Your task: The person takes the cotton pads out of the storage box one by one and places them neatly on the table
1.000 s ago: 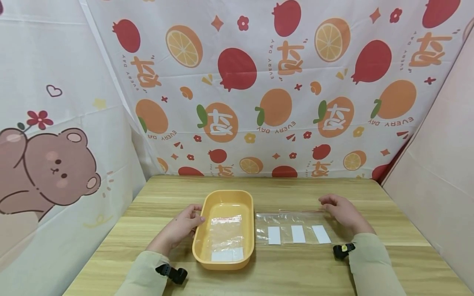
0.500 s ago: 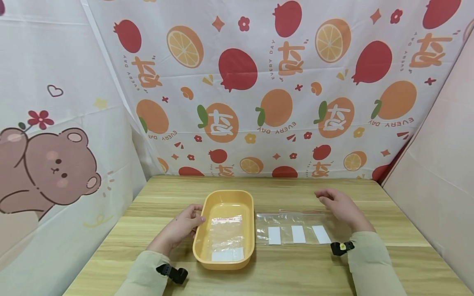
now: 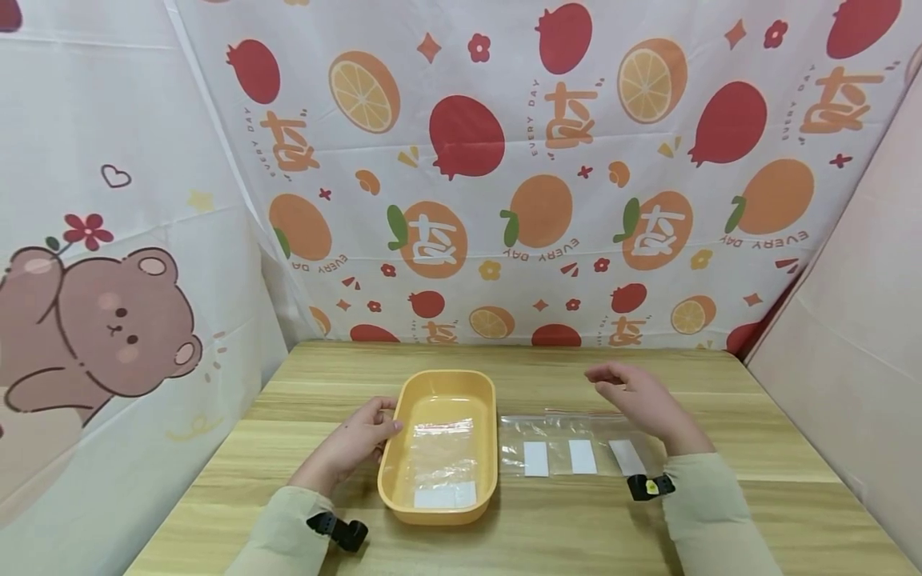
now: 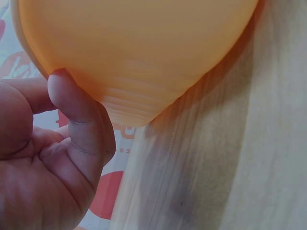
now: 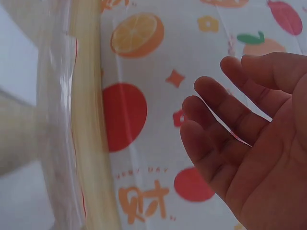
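A yellow plastic basin [image 3: 489, 432] stands on the wooden table. My left hand [image 3: 353, 440] grips its left rim between thumb and fingers, and in the left wrist view the fingers [image 4: 81, 120] bend against the basin wall [image 4: 144, 52]. Inside lies a clear zip bag [image 3: 442, 452] with a white rectangle at its lower end. To the right, more clear zip bags [image 3: 515, 436] overlap in a row, with several white rectangles [image 3: 583, 457] showing. Above that row hovers my right hand [image 3: 641, 400], holding nothing. Its fingers [image 5: 211, 143] are loosely bent and spread in the right wrist view.
Behind the table [image 3: 338, 368] hangs a fruit-printed cloth [image 3: 468, 136]. A bear-printed cloth [image 3: 122, 320] closes the left side and a pale cloth [image 3: 850, 320] the right. Black straps with small devices sit on both wrists.
My right hand has lifted away from the right end of the bag row and shifted left above it. The left hand keeps its grip on the basin, which stays in place.
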Demonstrator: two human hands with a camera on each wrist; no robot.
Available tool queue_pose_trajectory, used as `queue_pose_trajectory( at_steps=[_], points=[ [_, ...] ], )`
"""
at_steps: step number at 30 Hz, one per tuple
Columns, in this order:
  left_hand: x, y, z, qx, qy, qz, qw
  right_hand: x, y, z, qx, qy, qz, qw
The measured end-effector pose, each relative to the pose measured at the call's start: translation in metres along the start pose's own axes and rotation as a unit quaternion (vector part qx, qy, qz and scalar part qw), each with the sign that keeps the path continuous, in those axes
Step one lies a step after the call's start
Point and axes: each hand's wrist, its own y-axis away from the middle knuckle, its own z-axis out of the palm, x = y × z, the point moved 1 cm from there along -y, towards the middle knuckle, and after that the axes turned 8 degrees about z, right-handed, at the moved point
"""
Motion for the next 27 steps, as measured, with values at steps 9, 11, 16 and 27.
queue_pose_trajectory(
  at_steps=[9, 11, 16, 27],
  points=[
    [-0.001, -0.001, 0.000, -0.002, 0.007, -0.002, 1.0000, -0.030, 0.000, 0.027, -0.035, 0.008, -0.068, 0.9971],
    [-0.002, -0.001, 0.000, -0.001, 0.009, -0.003, 1.0000, -0.036, 0.000, 0.034, -0.040, 0.014, -0.080, 0.9959],
    [-0.005, -0.002, 0.000, 0.004, 0.005, -0.008, 0.9999, -0.052, -0.002, 0.054, -0.062, 0.014, -0.098, 0.9932],
    [-0.004, -0.003, 0.000, 0.002, 0.005, -0.001, 1.0000, -0.079, -0.018, 0.100, -0.095, 0.041, -0.131, 0.9860]
  ],
)
